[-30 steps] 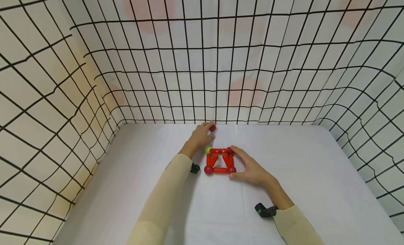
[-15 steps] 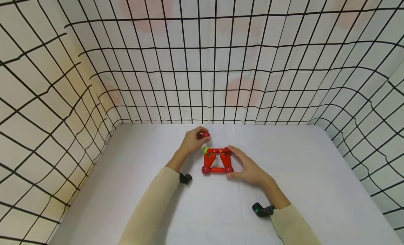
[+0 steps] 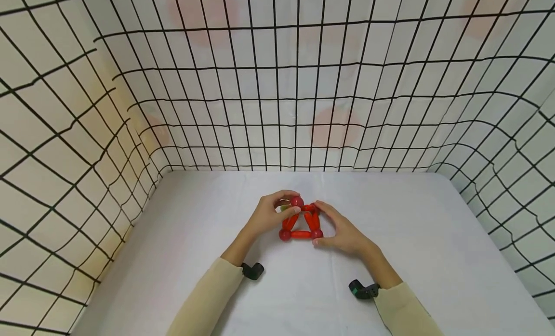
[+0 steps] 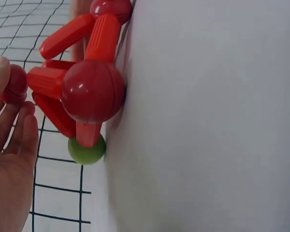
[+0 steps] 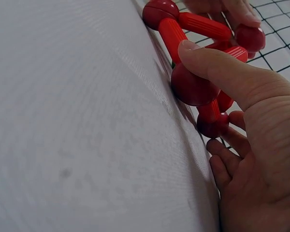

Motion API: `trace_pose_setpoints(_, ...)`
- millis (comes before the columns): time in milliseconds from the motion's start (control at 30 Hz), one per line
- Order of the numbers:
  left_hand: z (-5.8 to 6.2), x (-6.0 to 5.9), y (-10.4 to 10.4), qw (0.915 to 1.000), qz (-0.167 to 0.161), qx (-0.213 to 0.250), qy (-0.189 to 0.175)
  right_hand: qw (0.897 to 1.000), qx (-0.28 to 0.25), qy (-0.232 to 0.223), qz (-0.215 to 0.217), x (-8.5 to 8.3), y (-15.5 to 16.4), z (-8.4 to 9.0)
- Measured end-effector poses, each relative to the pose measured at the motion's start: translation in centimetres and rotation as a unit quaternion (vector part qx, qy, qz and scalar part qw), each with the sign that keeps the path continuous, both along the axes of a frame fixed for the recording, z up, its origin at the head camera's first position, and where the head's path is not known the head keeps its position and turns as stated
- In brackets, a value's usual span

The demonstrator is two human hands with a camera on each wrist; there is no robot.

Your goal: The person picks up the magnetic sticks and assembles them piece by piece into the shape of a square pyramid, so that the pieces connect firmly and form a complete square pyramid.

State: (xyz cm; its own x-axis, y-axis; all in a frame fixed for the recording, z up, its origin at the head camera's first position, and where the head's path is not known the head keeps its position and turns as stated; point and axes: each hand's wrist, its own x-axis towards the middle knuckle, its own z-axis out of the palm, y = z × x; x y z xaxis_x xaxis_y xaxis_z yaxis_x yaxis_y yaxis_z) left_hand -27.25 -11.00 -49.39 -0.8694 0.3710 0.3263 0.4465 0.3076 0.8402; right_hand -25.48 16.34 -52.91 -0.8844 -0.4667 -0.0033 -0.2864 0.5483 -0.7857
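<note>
A frame of red rods and red balls lies on the white table, with a green ball at its far left corner. My left hand pinches a loose red ball between thumb and fingers just above the frame's far rod. In the left wrist view that ball sits at my fingertips beside the frame's near-left ball and the green ball. My right hand grips the frame's right side. Its thumb presses the near-right ball and its fingers curl behind the far corner.
The white table top is walled on three sides by a cloth with a black grid. A black camera sits on my left wrist and another on my right wrist.
My left hand took the red ball from the table's far edge and drew it back over the frame. My right hand stayed on the frame's right side.
</note>
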Motion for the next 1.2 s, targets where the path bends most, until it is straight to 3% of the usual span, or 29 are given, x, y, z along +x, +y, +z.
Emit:
trace_pose_setpoints(200,-0.5,0.9,0.6,0.9992,-0.012,-0.038,0.004,1.000,0.004,-0.009,0.002,0.3,0.2,-0.1)
trace_pose_setpoints(500,0.1,0.7,0.6,0.9982,0.013,-0.055,0.023,1.000,-0.006,0.016,0.017,-0.6,-0.1,0.4)
trace_pose_setpoints(800,-0.1,0.8,0.8,0.9970,0.004,-0.077,0.009,0.999,-0.016,0.026,0.044,-0.6,0.0,0.4)
trace_pose_setpoints(1200,-0.5,1.1,0.6,0.9968,-0.003,-0.079,0.014,0.998,-0.045,0.026,0.019,-0.6,-0.4,0.0)
